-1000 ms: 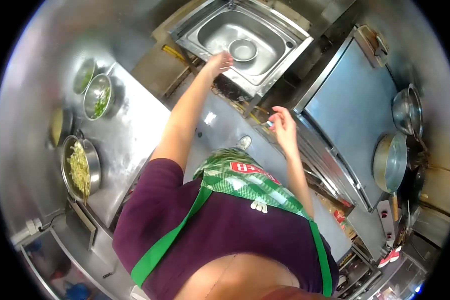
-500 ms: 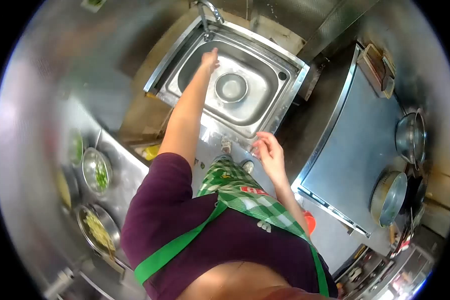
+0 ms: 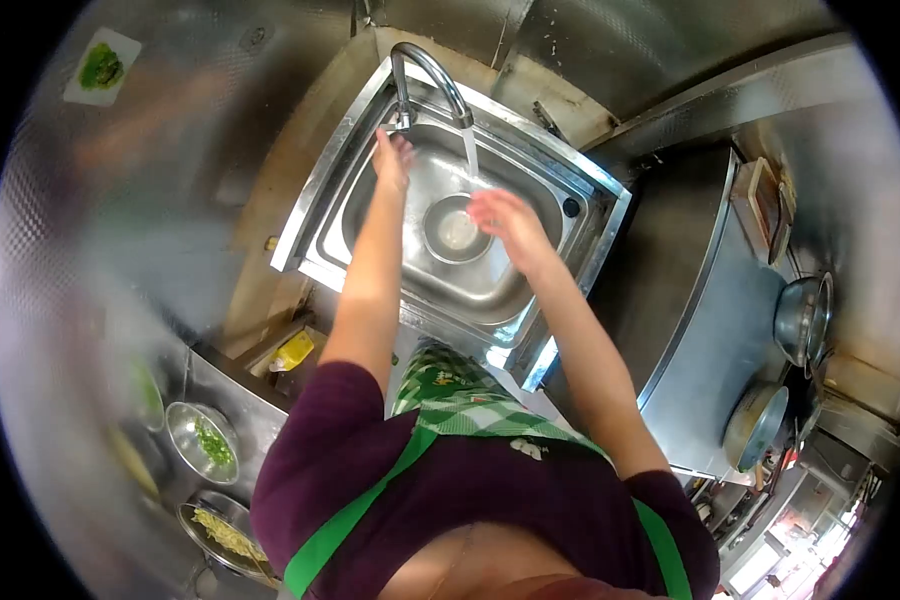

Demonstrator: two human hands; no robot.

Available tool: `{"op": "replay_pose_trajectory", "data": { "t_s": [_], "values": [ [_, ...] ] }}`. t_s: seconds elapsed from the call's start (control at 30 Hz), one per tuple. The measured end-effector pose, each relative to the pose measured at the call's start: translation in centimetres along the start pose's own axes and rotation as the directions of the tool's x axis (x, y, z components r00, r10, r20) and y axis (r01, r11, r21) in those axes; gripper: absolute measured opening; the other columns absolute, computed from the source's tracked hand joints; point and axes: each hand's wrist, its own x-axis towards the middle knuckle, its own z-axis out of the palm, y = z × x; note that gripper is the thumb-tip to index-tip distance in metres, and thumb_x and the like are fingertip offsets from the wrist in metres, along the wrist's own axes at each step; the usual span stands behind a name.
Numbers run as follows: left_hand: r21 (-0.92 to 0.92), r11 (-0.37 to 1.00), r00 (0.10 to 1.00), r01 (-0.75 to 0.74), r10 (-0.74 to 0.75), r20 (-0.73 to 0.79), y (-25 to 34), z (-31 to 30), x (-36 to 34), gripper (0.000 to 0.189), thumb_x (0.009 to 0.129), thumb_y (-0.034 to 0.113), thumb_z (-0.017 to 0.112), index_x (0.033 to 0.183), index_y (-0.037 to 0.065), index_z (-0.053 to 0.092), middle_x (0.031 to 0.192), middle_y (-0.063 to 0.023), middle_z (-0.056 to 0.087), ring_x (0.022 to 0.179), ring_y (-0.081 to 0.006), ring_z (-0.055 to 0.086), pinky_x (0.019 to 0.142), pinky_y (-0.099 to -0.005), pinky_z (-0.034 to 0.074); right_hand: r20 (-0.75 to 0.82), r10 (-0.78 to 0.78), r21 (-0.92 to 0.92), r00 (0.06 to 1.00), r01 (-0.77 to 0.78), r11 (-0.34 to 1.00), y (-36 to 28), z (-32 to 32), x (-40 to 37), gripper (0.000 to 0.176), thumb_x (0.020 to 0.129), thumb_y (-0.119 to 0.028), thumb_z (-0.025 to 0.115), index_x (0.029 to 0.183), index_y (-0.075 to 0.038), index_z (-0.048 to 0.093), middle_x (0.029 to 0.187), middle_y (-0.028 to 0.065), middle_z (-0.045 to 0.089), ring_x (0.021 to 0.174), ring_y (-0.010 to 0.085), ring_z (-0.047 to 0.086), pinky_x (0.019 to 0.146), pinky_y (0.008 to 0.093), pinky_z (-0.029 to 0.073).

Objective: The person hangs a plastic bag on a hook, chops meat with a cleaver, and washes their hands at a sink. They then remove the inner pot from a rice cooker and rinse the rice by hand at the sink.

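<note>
The wide steel sink (image 3: 460, 285) sits in front of the person, and the round metal bowl (image 3: 457, 229) rests in its basin. A curved faucet (image 3: 432, 66) runs a stream of water (image 3: 471, 155) down by the right hand (image 3: 505, 218), which is loosely open, holding nothing I can see, its fingers over the bowl's near-right rim. The left hand (image 3: 392, 160) is open too, thumb apart, beside the faucet's base; whether it touches the lever I can't tell. Both hands look blurred, and the right one hides part of the bowl's rim.
</note>
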Motion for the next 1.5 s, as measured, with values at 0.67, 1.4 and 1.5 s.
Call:
{"op": "replay_pose_trajectory", "data": {
  "t_s": [0.67, 1.4, 1.5],
  "values": [
    [-0.368, 0.877, 0.946, 0.31, -0.245, 0.214, -14.4, 4.4, -3.0, 0.017, 0.075, 0.025, 0.054, 0.071, 0.008, 0.053, 0.065, -0.0078, 0.055, 0.062, -0.0239, 0.055, 0.056, -0.0349, 0.044, -0.301, -0.501, -0.634, 0.811, 0.222, 0.741, 9.1, -0.2, 11.6, 0.026, 0.08, -0.019, 0.049, 0.098, -0.003, 0.058, 0.084, 0.0152, 0.06, 0.081, 0.0273, 0.058, 0.07, 0.0359, 0.045],
    [-0.014, 0.724, 0.653, 0.689, -0.613, 0.446, -6.2, 3.6, -9.6, 0.024, 0.082, 0.028, 0.048, 0.089, 0.005, 0.053, 0.072, -0.0111, 0.051, 0.065, -0.0269, 0.052, 0.058, -0.0438, 0.046, -0.243, -0.075, -0.56, 0.967, -0.076, 0.825, 14.8, -5.0, 17.0, 0.035, 0.083, -0.024, 0.045, 0.11, -0.004, 0.051, 0.105, 0.0183, 0.055, 0.1, 0.0259, 0.052, 0.08, 0.0364, 0.043],
    [0.217, 0.879, 0.822, 0.425, -0.475, 0.315, -9.7, 2.5, -5.6, 0.026, 0.08, 0.028, 0.048, 0.085, 0.004, 0.057, 0.075, -0.0171, 0.056, 0.07, -0.0319, 0.056, 0.062, -0.0449, 0.046, -0.297, -0.118, -0.545, 0.947, -0.067, 0.836, 10.8, -1.9, 12.7, 0.039, 0.084, -0.022, 0.043, 0.119, -0.004, 0.045, 0.112, 0.0205, 0.052, 0.11, 0.029, 0.046, 0.09, 0.037, 0.037]
  ]
}}
